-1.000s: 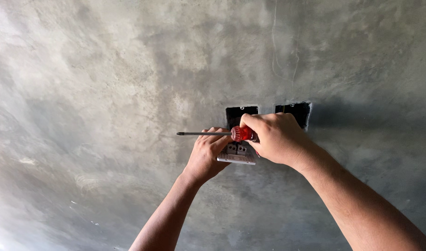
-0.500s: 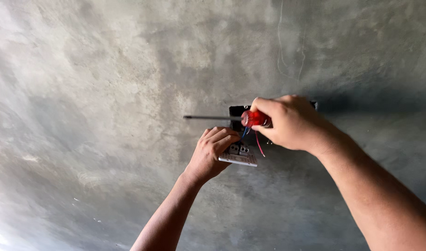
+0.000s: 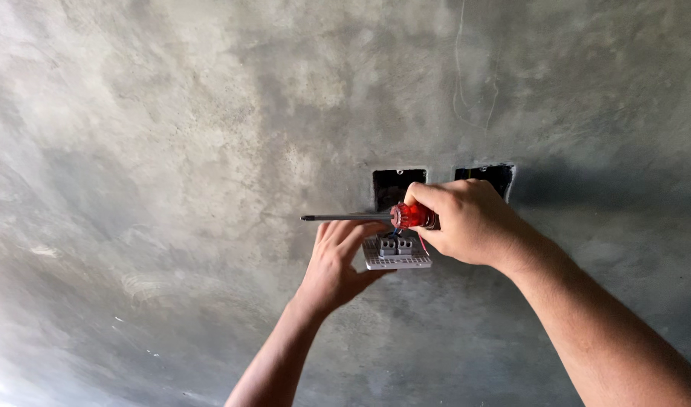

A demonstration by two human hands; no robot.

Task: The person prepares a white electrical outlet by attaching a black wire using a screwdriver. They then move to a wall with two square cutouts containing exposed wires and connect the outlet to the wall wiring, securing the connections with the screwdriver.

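**Switch module held off the wall, not yet seated**

The left hand [image 3: 338, 264] supports a white switch module [image 3: 397, 255] from its left side, fingers closed lightly around its edge, holding it just below the left of two rectangular wall box openings. The left wall box [image 3: 398, 186] and the right wall box [image 3: 487, 175] both stand open and dark in the grey plastered wall [image 3: 172, 151]; no cover or plate is fitted over either.

The right hand [image 3: 470, 222] is closed firmly around the red handle of a screwdriver [image 3: 376, 217]. Its shaft lies roughly level, pointing left, with the tip in free air and not engaged on any screw.

Thin wires [image 3: 421, 243], one red, run from behind the module toward the box. Judged from this, wiring appears attached or in progress; the module remains unmounted and both openings remain uncovered. Terminal tightness cannot be told.
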